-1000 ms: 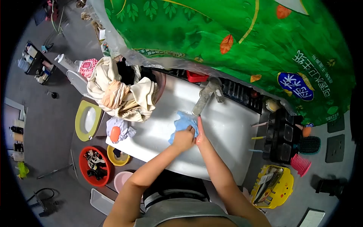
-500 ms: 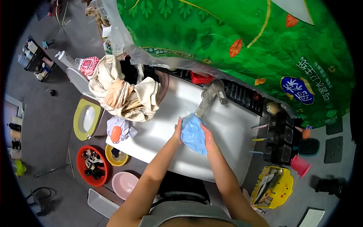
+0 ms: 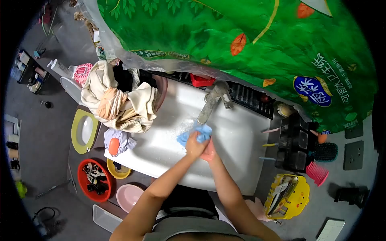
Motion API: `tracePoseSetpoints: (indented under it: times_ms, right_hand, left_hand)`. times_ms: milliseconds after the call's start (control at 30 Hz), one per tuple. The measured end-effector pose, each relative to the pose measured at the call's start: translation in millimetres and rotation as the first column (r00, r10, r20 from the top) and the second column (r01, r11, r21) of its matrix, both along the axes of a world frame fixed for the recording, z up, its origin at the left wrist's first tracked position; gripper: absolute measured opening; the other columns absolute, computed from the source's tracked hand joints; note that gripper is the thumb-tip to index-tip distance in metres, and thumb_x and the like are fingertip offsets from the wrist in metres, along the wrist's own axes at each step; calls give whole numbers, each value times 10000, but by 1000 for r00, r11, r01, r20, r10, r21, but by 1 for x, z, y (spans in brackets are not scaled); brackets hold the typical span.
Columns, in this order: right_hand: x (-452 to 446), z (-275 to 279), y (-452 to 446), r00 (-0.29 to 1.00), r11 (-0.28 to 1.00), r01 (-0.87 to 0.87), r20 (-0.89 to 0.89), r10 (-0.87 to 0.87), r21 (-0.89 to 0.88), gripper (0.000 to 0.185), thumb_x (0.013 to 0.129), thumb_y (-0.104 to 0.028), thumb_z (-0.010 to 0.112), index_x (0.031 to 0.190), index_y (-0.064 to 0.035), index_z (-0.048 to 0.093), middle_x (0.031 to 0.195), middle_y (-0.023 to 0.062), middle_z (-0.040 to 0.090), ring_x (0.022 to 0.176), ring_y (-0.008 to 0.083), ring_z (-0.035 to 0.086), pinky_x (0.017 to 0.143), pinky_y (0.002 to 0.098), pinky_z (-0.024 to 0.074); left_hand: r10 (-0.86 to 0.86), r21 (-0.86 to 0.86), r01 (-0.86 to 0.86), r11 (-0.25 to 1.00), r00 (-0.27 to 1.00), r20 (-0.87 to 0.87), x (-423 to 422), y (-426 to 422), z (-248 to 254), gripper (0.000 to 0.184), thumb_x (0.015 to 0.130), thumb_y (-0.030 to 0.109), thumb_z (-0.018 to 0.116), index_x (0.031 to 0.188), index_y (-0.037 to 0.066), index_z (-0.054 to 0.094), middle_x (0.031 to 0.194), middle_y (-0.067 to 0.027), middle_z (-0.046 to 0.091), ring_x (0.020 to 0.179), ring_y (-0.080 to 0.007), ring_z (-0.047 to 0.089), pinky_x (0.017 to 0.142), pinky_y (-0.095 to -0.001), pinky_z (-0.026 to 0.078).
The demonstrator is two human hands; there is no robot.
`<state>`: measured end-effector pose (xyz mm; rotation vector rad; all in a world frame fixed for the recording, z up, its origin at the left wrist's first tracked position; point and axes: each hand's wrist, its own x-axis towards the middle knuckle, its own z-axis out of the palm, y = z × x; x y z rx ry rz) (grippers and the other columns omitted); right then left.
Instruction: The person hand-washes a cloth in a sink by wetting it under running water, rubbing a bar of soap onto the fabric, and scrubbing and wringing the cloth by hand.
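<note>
We hold a light blue cloth (image 3: 204, 131) over the white sink (image 3: 241, 160), just below the mouth of the metal tap (image 3: 209, 105). Our left hand (image 3: 195, 146) is curled tightly into the cloth, which bunches out past the knuckles on the far side and to the left. Our right hand (image 3: 208, 151) meets it from the right, the reddened palm against the left hand; its fingers are partly hidden, so we cannot tell whether they are clamped on the cloth. The 2 hands are together, touching, and whitish splashes (image 3: 183, 126) show on the sink floor just left of the tap's mouth.

At the sink's left end we see a heap of cream clothes (image 3: 138, 103), with a peach cloth (image 3: 110, 103) and a black cloth (image 3: 122, 78) among them. On the near left corner lies a lilac cloth (image 3: 126, 143) with an orange bar (image 3: 114, 146) on top. Lower on the left we find a red basin (image 3: 83, 186) of dark and pale items, a yellow bowl (image 3: 120, 175) beside it, and a pink basin (image 3: 128, 197).

Behind the tap runs a black rack (image 3: 245, 97) with a red dish (image 3: 201, 81) on it, and a big green package (image 3: 193, 36) looms above. To our right we have a dark hairbrush (image 3: 325, 152), a pink comb (image 3: 317, 173) and a yellow basket (image 3: 298, 203).
</note>
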<state>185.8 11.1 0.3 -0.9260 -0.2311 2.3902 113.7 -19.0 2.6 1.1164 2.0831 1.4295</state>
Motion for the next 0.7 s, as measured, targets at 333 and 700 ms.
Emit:
tracePoseSetpoints:
  times_ms: [333,700]
  right_hand:
    - [-14,-110,10,877,962,-248,-447,173,-115,385,781,-408,513,895,-42,552,846,75,597,760,201,576,618,323,490]
    - [-11,-14,12,880,958,-211,388,273,-195,552,800,-537,413,1172,-129,420,1108,47,512,972,206,520,840,375,412]
  left_hand:
    - [23,-32,-24,999,999,-37,-10,-31,2,254,621,296,634,592,65,534,629,-142,561,584,-311,550,532,-379,436]
    - [-46,6,47,999,992,-113,-52,-3,7,300,651,363,611,709,70,591,693,-141,546,620,-317,531,586,-375,438]
